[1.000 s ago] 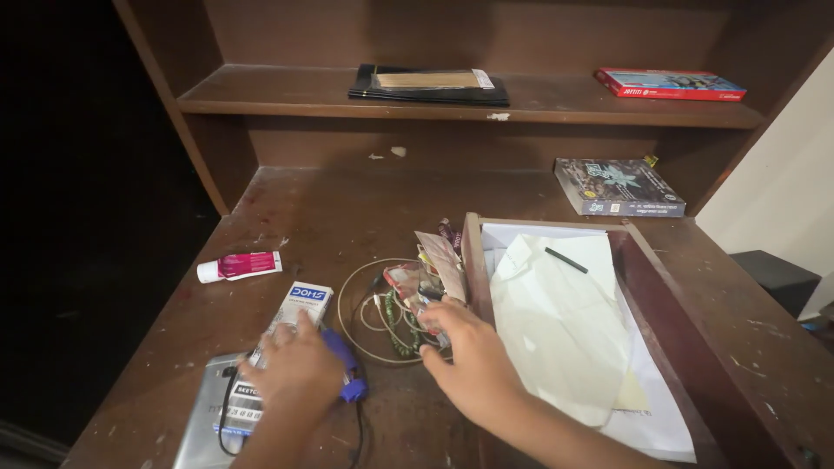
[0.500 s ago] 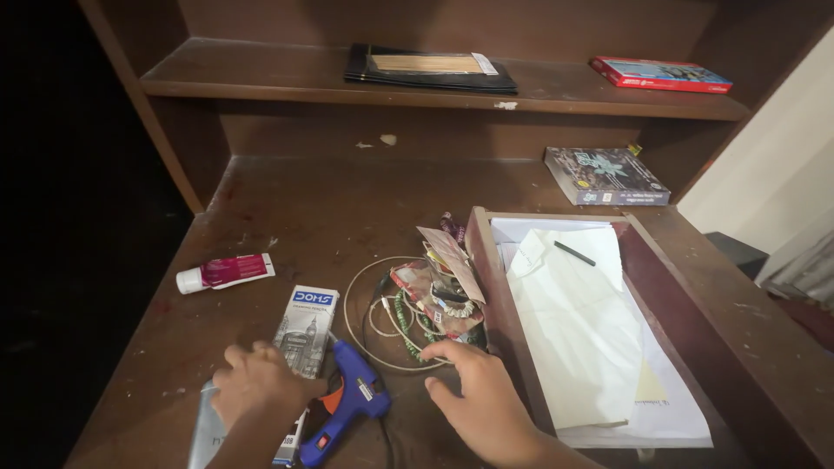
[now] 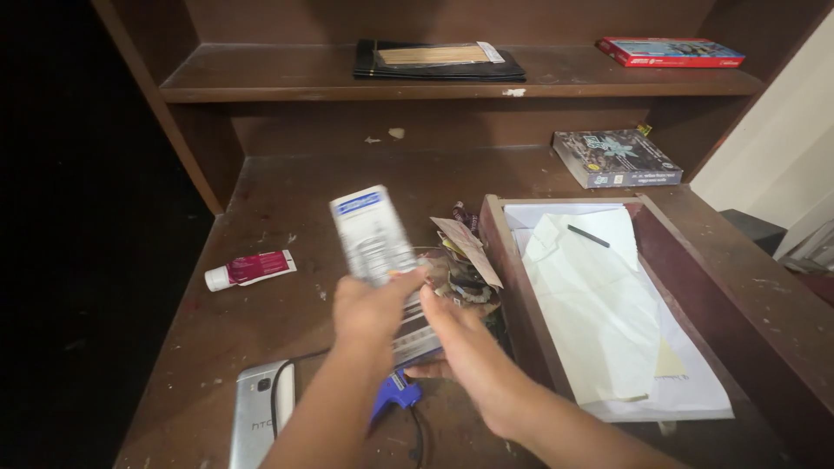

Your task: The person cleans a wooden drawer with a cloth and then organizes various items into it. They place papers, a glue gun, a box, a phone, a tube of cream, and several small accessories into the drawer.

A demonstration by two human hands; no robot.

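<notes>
Long flat box [image 3: 375,239], pale grey with a blue band at its far end, blurred, tilted up above the desk [image 3: 287,191]. Left hand [image 3: 369,308] fingers closed round its lower part; right hand [image 3: 460,343] loosely curled just beside it, fingertips at the box's lower edge, firm hold not discernible. Half a second ago the box lay flat beside the blue glue gun [image 3: 393,393]; now lifted clear. Phone [image 3: 261,417] uncovered. Wooden drawer [image 3: 508,260] to the right.
</notes>
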